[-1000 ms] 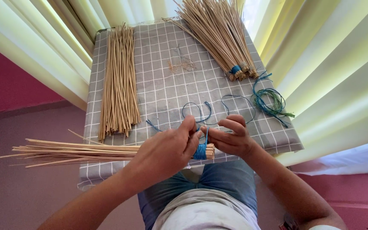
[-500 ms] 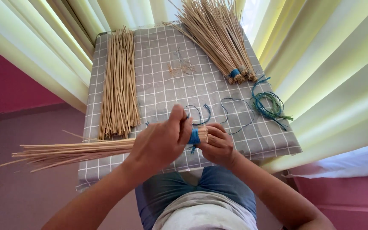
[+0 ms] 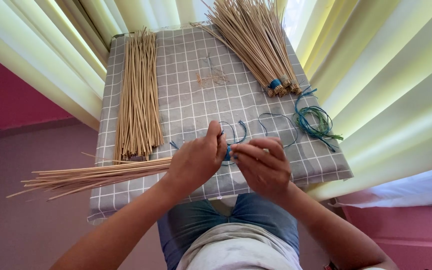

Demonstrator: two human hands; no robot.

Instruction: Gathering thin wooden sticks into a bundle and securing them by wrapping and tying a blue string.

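Gripping a stick bundle (image 3: 91,176) over the checked worktop (image 3: 191,105), left hand (image 3: 198,160) is clenched round its end. Right hand (image 3: 263,167) pinches blue cord (image 3: 229,151) there.

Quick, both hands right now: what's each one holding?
Left hand: closed around the end of the bundle of thin sticks.
Right hand: fingers pinched at the blue binding on that bundle's end.

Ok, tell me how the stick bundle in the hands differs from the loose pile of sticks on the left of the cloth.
The held bundle lies crosswise, jutting past the checked cloth; the loose pile runs lengthwise, wholly on it. The held bundle has blue binding at its end, gripped by the left hand and right hand; the loose pile is unbound and untouched. Both are thin tan sticks.
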